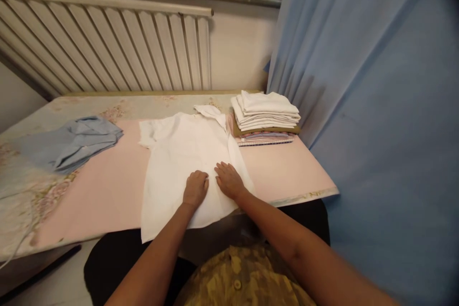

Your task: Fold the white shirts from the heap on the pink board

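A white short-sleeved shirt (179, 148) lies spread on the pink cloth of the table. Its collar (210, 112) is at the far end and its hem hangs slightly over the near edge. On the lower middle of the shirt rests my left hand (196, 187), its fingers curled down and pinching the fabric. Just to the right, my right hand (229, 180) lies on the shirt with its fingers stretched out and a little apart. The shirt's right side looks bunched or folded inward beside that hand.
A stack of folded garments (265, 112), white on top, stands at the back right. Crumpled blue clothing (82, 141) lies at the left. A radiator (125, 48) runs behind the table (100, 186); a blue curtain (376, 129) hangs close on the right.
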Motion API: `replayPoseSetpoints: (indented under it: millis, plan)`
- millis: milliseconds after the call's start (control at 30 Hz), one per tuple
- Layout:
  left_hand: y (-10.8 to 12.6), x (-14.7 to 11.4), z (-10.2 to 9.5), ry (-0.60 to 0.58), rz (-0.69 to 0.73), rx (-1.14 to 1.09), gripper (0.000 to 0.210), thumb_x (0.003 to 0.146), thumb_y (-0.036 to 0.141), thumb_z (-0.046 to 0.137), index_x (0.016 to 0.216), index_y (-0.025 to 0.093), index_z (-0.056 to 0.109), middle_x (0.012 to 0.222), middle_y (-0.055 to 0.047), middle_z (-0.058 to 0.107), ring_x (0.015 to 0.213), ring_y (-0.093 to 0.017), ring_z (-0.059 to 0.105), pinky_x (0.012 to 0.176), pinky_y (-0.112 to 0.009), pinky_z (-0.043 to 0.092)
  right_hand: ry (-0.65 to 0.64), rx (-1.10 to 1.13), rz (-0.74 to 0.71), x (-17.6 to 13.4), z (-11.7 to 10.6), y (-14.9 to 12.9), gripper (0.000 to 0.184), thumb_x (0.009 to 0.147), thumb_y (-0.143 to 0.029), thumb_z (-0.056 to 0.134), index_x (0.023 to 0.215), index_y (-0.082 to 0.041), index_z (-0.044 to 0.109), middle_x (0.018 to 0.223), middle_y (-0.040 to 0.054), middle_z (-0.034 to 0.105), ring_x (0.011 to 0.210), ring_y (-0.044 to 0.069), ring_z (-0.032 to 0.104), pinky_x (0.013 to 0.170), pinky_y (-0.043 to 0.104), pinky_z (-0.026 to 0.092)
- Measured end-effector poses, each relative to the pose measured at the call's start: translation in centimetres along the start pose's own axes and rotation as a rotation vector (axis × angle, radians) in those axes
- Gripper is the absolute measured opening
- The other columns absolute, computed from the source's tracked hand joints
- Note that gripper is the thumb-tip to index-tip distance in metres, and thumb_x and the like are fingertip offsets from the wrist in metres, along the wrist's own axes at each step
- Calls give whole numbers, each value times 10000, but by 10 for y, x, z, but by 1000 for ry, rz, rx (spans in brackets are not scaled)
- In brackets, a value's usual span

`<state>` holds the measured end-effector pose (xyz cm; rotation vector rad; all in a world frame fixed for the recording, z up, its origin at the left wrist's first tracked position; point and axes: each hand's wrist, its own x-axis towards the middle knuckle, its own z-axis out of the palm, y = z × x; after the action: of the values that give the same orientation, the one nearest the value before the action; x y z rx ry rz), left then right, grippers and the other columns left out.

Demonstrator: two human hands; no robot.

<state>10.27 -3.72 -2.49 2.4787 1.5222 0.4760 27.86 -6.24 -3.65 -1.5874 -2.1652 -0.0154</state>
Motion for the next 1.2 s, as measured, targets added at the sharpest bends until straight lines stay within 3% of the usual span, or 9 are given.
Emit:
replayPoseSetpoints:
  millis: [133, 233, 500, 733, 833, 900, 1033, 1200]
  plan:
    - [-6, -14, -2, 31, -6, 41, 385, 904, 281, 437, 1273, 213, 521, 1395, -121, 467, 1325, -295, 326, 1069, -460, 248, -3, -12, -9, -1, 0, 1, 384, 919, -227, 454, 1294, -160, 508, 1389, 105, 499, 1343, 225, 353, 1142, 440, 205]
    - [-22, -26, -3, 29, -19, 147, 482, 926, 341, 396, 1388, 206, 426, 1513, -101, 348, 1422, -300, 188, 1131, -500, 136, -3, -18, -3, -1, 1, 1, 390, 913, -223, 462, 1296, -164, 512, 1388, 102, 502, 1341, 224, 359, 1140, 438, 212]
    - [-73, -70, -21, 18, -185, 286, 561, 944, 428, 289, 1452, 195, 341, 1550, -69, 285, 1445, -280, 142, 1146, -511, 119, -1, -7, -1, -1, 4, 1, 413, 914, -215, 454, 1322, -172, 498, 1405, 98, 489, 1356, 217, 347, 1140, 444, 223]
    - [-88, -109, -30, 98, -315, 359, 542, 940, 366, 269, 1440, 177, 357, 1536, -73, 319, 1442, -259, 160, 1150, -479, 137, -21, 39, -25, -17, -1, -1, 431, 887, -198, 474, 1315, -185, 515, 1397, 89, 503, 1346, 211, 370, 1132, 445, 263]
    - [-93, -125, -33, 141, -353, 325, 497, 937, 331, 281, 1383, 166, 427, 1498, -110, 374, 1409, -259, 249, 1129, -462, 214, 3, 98, -26, -37, -8, 6, 399, 884, -210, 469, 1273, -181, 555, 1369, 84, 530, 1325, 212, 402, 1115, 430, 312]
    - [-98, -136, -37, 168, -395, 281, 458, 928, 329, 301, 1306, 155, 491, 1449, -137, 420, 1357, -265, 336, 1103, -445, 277, 97, 113, 52, -54, -16, 15, 388, 896, -217, 435, 1260, -172, 562, 1342, 103, 548, 1300, 222, 431, 1082, 437, 362]
    - [-105, -154, -44, 196, -499, 138, 402, 891, 341, 342, 1182, 138, 534, 1235, -161, 555, 1219, -274, 475, 1040, -417, 376, 273, 47, 351, -85, -38, 39, 361, 891, -233, 404, 1193, -153, 584, 1149, 149, 633, 1099, 267, 559, 952, 461, 458]
    - [-104, -157, -52, 83, -693, -82, 474, 862, 435, 367, 1177, 111, 508, 1156, -172, 601, 1107, -304, 567, 952, -417, 452, 130, 101, 611, -96, -57, 48, 310, 863, -283, 458, 1106, -168, 611, 858, 80, 678, 784, 223, 633, 751, 352, 502]
